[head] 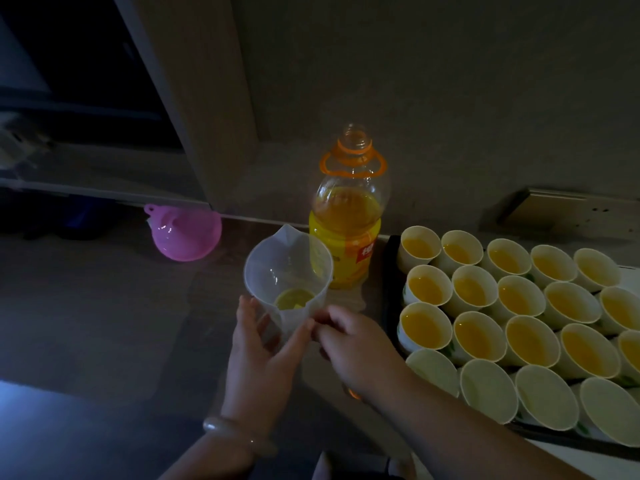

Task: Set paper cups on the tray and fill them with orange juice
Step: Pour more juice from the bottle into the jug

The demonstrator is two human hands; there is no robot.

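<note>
**Both hands at the jug, three rows of cups filled**

A clear plastic jug (288, 271) stands upright on the dark counter (104, 323) at the middle of the view. A little orange juice (294, 299) lies in its bottom. The left hand (263, 348) grips the jug's lower part from six o'clock, fingers round the left wall and thumb on the right. The right hand (353, 348) comes in from five o'clock with fingers curled, their tips at the jug's lower right wall beside the left thumb. Whether they grip the jug I cannot tell. A pale bracelet (239, 434) sits on the left wrist.

At one o'clock from the jug, just behind it, stands an uncapped bottle (346, 233), roughly half full of juice. At three o'clock lies the dark tray (391, 289), packed with paper cups (474, 292) touching one another. The three far rows hold juice and the near row (543, 396) is empty. At ten o'clock, apart from the jug, a pink funnel (185, 233) lies on its side.
</note>
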